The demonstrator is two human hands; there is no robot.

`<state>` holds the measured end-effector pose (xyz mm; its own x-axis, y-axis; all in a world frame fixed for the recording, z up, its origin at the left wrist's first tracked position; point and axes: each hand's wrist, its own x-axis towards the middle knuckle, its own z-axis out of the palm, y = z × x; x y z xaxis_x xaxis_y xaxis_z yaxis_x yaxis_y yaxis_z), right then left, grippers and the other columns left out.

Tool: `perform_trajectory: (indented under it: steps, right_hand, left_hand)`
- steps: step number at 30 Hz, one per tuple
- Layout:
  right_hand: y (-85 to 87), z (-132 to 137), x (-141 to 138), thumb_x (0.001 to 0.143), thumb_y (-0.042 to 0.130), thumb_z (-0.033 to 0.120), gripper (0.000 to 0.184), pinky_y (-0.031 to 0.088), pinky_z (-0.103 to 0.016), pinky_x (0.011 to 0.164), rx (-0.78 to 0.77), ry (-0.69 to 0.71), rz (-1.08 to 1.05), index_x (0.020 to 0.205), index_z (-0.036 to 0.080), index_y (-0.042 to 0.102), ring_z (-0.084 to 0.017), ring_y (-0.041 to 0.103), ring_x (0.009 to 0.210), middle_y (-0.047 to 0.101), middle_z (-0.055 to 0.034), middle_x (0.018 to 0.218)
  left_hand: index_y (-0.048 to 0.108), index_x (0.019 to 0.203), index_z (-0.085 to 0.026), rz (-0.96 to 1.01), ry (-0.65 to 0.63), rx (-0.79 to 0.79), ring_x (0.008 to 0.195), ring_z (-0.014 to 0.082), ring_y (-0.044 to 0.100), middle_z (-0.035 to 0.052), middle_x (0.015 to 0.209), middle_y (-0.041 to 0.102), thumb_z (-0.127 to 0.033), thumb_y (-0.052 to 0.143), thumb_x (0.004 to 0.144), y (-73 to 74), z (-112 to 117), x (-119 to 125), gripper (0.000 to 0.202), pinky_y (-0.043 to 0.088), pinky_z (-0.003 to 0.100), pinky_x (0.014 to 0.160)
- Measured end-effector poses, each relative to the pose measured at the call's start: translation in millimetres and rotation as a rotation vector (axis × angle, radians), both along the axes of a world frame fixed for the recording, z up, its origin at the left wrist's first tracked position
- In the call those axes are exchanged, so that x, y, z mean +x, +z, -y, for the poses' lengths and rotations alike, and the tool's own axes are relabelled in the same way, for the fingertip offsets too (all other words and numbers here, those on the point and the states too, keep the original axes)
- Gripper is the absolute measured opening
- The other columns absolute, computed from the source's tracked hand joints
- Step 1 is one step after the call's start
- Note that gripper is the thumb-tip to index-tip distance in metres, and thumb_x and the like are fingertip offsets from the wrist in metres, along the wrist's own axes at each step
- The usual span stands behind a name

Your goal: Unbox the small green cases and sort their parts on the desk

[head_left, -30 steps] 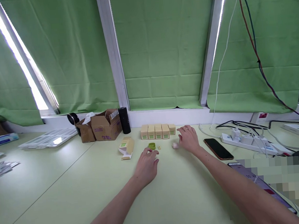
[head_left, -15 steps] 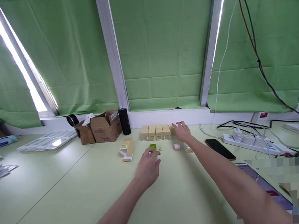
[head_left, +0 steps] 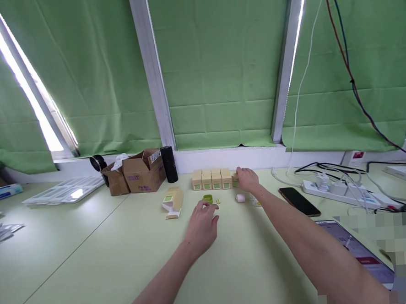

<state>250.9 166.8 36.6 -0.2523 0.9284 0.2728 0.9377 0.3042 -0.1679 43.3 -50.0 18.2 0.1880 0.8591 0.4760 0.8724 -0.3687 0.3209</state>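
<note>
At the right end of the row of small cardboard boxes (head_left: 216, 178), my right hand (head_left: 248, 180) has its fingers closed on the last small cardboard box (head_left: 235, 180), mostly covered by the hand. My left hand (head_left: 203, 223) hovers low over the table with fingers apart and nothing in them. Just beyond its fingertips lie a green cup-like piece (head_left: 207, 199) and a tiny yellow-green piece (head_left: 218, 201). A pale pink roll-shaped object (head_left: 240, 198) and a clear container with something yellow (head_left: 256, 202) sit below my right wrist. Left of these lies an opened box (head_left: 173, 203) with its flaps out.
On the left are a brown carton (head_left: 144, 171), a black cylinder (head_left: 169, 165) and a clear compartment case (head_left: 66, 190). To the right lie a black phone (head_left: 298, 201), a white power strip (head_left: 339, 193) with tangled cables, and a tablet (head_left: 360, 252) partly under my right forearm.
The fingers of my right hand have closed in on the rightmost small box. My left hand stays nearly where it was, and the other objects lie unmoved.
</note>
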Motion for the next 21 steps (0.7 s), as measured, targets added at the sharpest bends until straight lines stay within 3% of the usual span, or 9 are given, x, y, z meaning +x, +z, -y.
perform_trajectory:
  steps: [3, 6, 11, 14, 17, 21]
  right_hand:
    - [3.5, 5.1, 4.8, 0.089, 0.062, 0.012, 0.033, 0.045, -0.035, 0.084, 0.011, -0.033, -0.088, 0.12, 0.02, 0.055, -0.027, 0.065, 0.106, 0.068, -0.0137, 0.117]
    - [12.8, 14.3, 12.8, 0.092, 0.057, 0.015, 0.035, 0.046, -0.034, 0.078, 0.078, -0.05, -0.199, 0.125, 0.021, 0.05, -0.027, 0.066, 0.103, 0.065, -0.0135, 0.122]
    - [37.1, 49.1, 17.9, 0.092, 0.058, 0.022, 0.043, 0.049, -0.036, 0.09, 0.232, 0.005, -0.356, 0.132, 0.025, 0.043, -0.027, 0.059, 0.121, 0.061, -0.011, 0.13]
    - [43.3, 88.7, 13.3, 0.089, 0.062, 0.027, 0.045, 0.05, -0.041, 0.094, 0.301, 0.167, -0.574, 0.131, 0.026, 0.044, -0.027, 0.06, 0.118, 0.063, -0.0086, 0.128]
    - [35.3, 134.8, 8.1, 0.087, 0.065, 0.027, 0.048, 0.051, -0.043, 0.095, 0.214, 0.282, -0.665, 0.132, 0.027, 0.046, -0.027, 0.062, 0.113, 0.064, -0.0074, 0.125]
    - [6.9, 179.2, 4.8, 0.085, 0.065, 0.023, 0.051, 0.052, -0.043, 0.095, 0.049, 0.36, -0.711, 0.132, 0.027, 0.048, -0.027, 0.062, 0.115, 0.064, -0.0092, 0.128]
  left_hand:
    - [0.066, 0.119, -0.018, -0.01, 0.003, 0.029, 0.124, 0.0302, 0.058, 0.0128, 0.109, 0.07, -0.011, 0.053, 0.094, -0.1, 0.6, -1.9, 0.028, 0.055, 0.047, 0.097]
    - [0.066, 0.118, -0.019, 0.002, 0.003, 0.071, 0.122, 0.0301, 0.06, 0.0128, 0.11, 0.069, -0.011, 0.054, 0.094, 0.8, 1.8, -2.3, 0.028, 0.056, 0.046, 0.095]
    - [0.066, 0.117, -0.02, 0.036, -0.006, 0.138, 0.117, 0.0295, 0.063, 0.0121, 0.109, 0.068, -0.01, 0.054, 0.094, 1.7, 1.7, -0.3, 0.028, 0.057, 0.045, 0.093]
    - [0.065, 0.116, -0.021, 0.054, 0.002, 0.159, 0.118, 0.0291, 0.062, 0.0116, 0.109, 0.067, -0.012, 0.052, 0.095, 0.7, -0.8, 0.2, 0.026, 0.057, 0.046, 0.093]
    - [0.065, 0.113, -0.021, 0.092, 0.006, 0.154, 0.119, 0.0281, 0.06, 0.0107, 0.109, 0.068, -0.012, 0.051, 0.095, -0.4, -3.3, 0.4, 0.024, 0.056, 0.046, 0.096]
    - [0.065, 0.112, -0.021, 0.147, -0.006, 0.1, 0.117, 0.0272, 0.061, 0.0106, 0.111, 0.066, -0.014, 0.05, 0.096, -0.3, -3.9, 2.2, 0.023, 0.056, 0.046, 0.098]
